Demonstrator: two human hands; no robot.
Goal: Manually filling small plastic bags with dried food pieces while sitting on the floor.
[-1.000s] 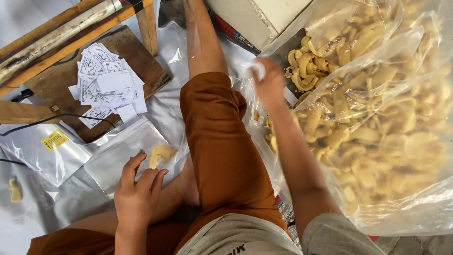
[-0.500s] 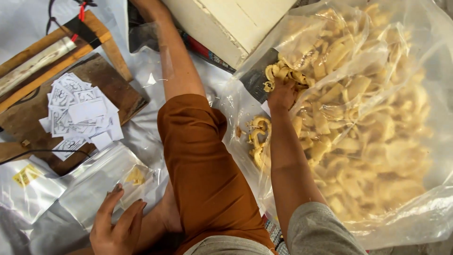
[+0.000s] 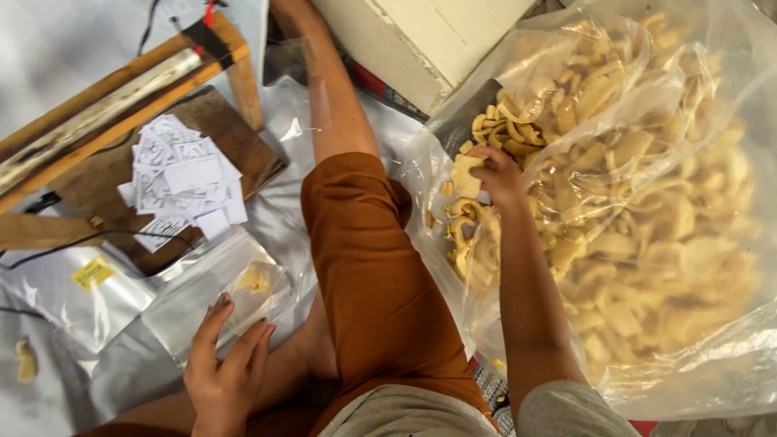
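Right hand (image 3: 495, 174) at frame centre, fingers pinching pale chips (image 3: 468, 171) inside big clear bag (image 3: 688, 348); left hand (image 3: 227, 368) lower left, fingers spread on small clear pouch (image 3: 235, 295).

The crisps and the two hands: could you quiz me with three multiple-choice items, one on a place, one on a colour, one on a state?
1. Where is the right hand?
A in the big bag of crisps
B on the paper slips
C on the box

2. What colour are the shorts?
A blue
B rust orange
C white

3. The small bag under the left hand is:
A full
B nearly empty
C torn apart

Answers: 1 A, its fingers grip crisps inside the bag's mouth. 2 B, the thigh's cloth shows it. 3 B, only a few crisps lie inside.
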